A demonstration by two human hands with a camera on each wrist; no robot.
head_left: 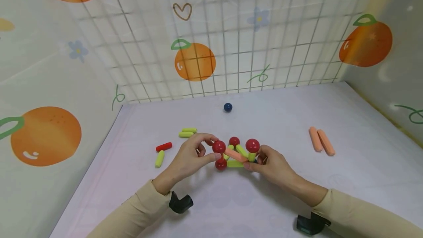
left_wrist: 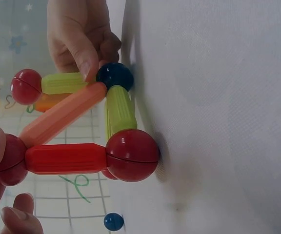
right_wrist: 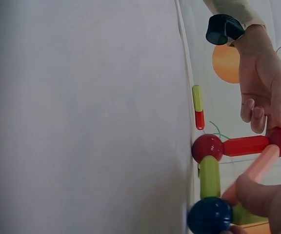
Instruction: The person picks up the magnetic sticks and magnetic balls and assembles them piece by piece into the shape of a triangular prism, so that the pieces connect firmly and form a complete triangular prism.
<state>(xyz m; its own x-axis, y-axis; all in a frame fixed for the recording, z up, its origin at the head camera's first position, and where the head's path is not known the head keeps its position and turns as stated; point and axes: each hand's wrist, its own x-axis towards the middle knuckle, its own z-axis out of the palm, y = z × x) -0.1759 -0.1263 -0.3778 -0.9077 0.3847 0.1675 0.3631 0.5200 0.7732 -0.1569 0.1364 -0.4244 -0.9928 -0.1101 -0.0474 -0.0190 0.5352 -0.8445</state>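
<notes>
A frame of magnetic rods and balls stands on the table between the two hands. My left hand [head_left: 193, 153] pinches its upper left red ball [head_left: 219, 147] between thumb and fingers. Beneath that ball, a red rod [left_wrist: 67, 159] runs down to a lower red ball [head_left: 221, 163]. A salmon rod [head_left: 235, 155] slants from the upper left ball to a blue ball [left_wrist: 115, 77] at the lower right. My right hand [head_left: 277, 162] grips this corner, its thumb on the salmon rod. Above it, a short lime rod [head_left: 252, 156] carries another red ball [head_left: 252, 145].
Two lime rods [head_left: 187, 134] lie behind the left hand. Left of it are a red rod [head_left: 164, 147] and a lime rod [head_left: 159, 159]. A loose blue ball [head_left: 228, 107] sits near the back edge, and two salmon rods [head_left: 315, 139] lie at the right.
</notes>
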